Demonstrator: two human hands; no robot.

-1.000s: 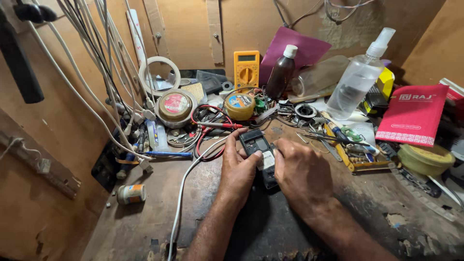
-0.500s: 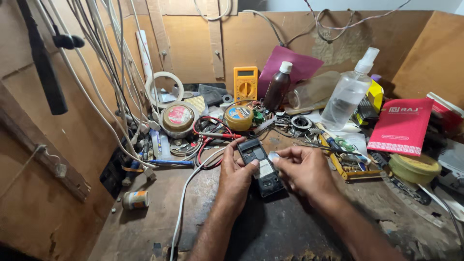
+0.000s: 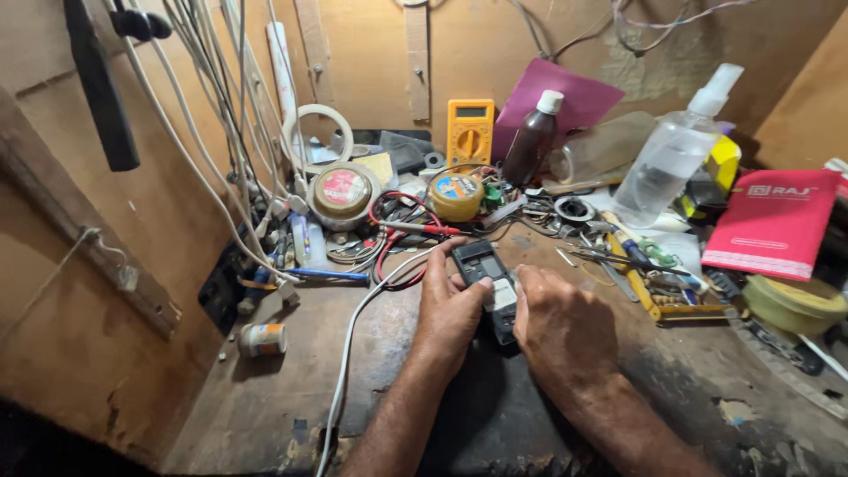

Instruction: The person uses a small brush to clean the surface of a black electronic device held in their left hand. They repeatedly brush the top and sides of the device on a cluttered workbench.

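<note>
Two hands on a small dark handset over a cluttered bench.
Left hand and right hand have their fingers clamped on the handset between them; beyond the fingers stand a yellow multimeter and a brown bottle; a white cable runs left of them.

One head-worn camera looks steeply down and forward from close above the cluttered surface, facing the wooden back wall.
</note>
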